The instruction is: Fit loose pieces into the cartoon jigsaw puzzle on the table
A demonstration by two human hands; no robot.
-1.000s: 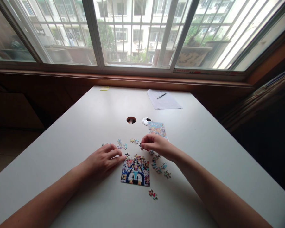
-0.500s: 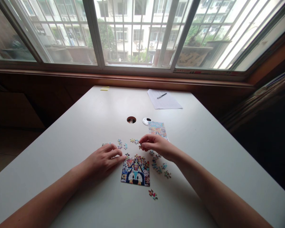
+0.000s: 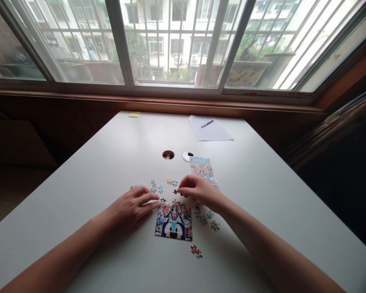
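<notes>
A partly joined jigsaw puzzle (image 3: 173,221) lies flat on the white table, showing a blue dog's face along its near part and a ragged far edge. Between thumb and fingertips, my right hand (image 3: 198,189) pinches a small brownish puzzle piece (image 3: 175,191) just beyond that far edge. My left hand (image 3: 140,202) rests with fingers stretched out, its fingertips at the puzzle's upper left corner. Loose puzzle pieces (image 3: 201,215) are scattered to the right of the puzzle, partly under my right hand. Other loose pieces (image 3: 153,185) lie beyond it.
A picture card (image 3: 203,165) lies behind my right hand. Further back are paper sheets (image 3: 212,132) with a pen (image 3: 207,123). The table has a round hole (image 3: 168,155) beside a round cover (image 3: 188,156). A few pieces (image 3: 196,251) lie near the front.
My right hand has moved slightly nearer and to the left with the puzzle piece, which now shows more clearly at the fingertips. My left hand has hardly moved.
</notes>
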